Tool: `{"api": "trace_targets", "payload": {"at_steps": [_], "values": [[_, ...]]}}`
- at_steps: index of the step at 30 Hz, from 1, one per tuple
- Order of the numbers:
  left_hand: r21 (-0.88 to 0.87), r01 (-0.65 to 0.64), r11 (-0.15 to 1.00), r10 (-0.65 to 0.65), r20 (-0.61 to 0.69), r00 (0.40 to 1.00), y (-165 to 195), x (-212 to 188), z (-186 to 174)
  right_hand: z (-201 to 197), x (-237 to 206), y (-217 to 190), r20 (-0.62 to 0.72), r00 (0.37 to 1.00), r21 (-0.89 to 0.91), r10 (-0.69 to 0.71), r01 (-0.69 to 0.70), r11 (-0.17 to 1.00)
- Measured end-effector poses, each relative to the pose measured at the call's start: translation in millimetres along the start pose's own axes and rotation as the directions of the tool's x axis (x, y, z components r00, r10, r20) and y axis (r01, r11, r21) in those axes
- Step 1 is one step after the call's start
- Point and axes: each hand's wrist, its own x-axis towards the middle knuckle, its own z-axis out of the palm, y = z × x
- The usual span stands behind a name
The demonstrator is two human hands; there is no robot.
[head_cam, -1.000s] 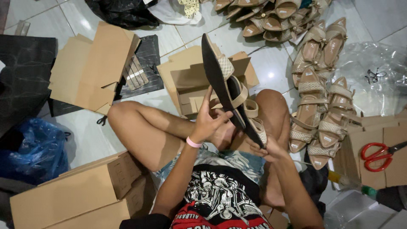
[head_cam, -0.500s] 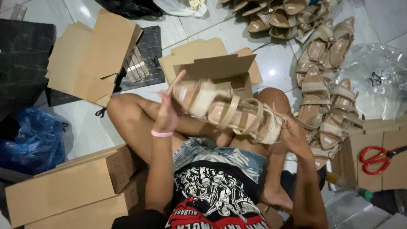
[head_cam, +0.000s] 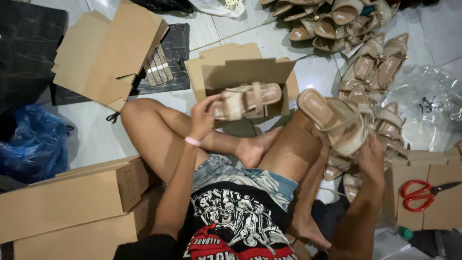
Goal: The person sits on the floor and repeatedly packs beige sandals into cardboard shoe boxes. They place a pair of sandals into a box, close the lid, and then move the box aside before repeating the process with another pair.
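Soft, even indoor light, mild tile glare, slight motion blur, wide-angle edge distortion.

L hand [head_cam: 203, 117] raised ahead of the bent L knee, wrist cocked, fingers [head_cam: 215, 102] curled shut round a sandal [head_cam: 248, 99]. R hand [head_cam: 371, 156] out beyond the R knee, forearm angled up, fingers clamped on another sandal [head_cam: 334, 120].

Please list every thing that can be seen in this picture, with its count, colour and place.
open cardboard shoe box: one, brown, before the legs
beige strappy sandals: one in each hand, many more piled at upper right
folded cardboard boxes: two, brown, lower left
flat cardboard sheets: several, brown, upper left
blue plastic bag: one, left
red-handled scissors: one, right
clear plastic bag: one, right
left hand: holds sandal
right hand: holds sandal
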Motion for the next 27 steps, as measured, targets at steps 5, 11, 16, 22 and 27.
{"api": "trace_targets", "payload": {"at_steps": [5, 11, 16, 22, 27], "values": [[0.635, -0.514, 0.577, 0.351, 0.375, 0.858, -1.6, 15.8, 13.1, -2.6, -1.6, 55.6, 0.122, 0.987, 0.384, 0.109, -0.148, 0.911], [0.32, -0.135, 0.938, 0.07, 0.207, 0.976, 20.6, 14.2, -8.1, 15.1, 6.0, 73.3, 0.377, 0.864, 0.143, -0.334, 0.303, 0.942], [-0.304, 0.295, 0.906, -0.131, 0.461, 0.877, 30.1, 26.4, -17.6, 57.0, 26.9, 35.1, 0.412, 0.881, 0.105, -0.234, 0.21, 0.972], [-0.32, 0.365, 0.874, -0.108, 0.606, 0.788, 30.1, -18.9, 5.9, 92.6, 22.8, -7.0, 0.573, 0.777, 0.033, -0.263, 0.298, 0.954], [0.067, -0.229, 0.971, 0.194, 0.34, 0.92, 17.5, -88.5, 57.4, 77.1, -14.6, -15.0, 0.545, 0.838, -0.22, -0.037, 0.186, 0.958]]}}
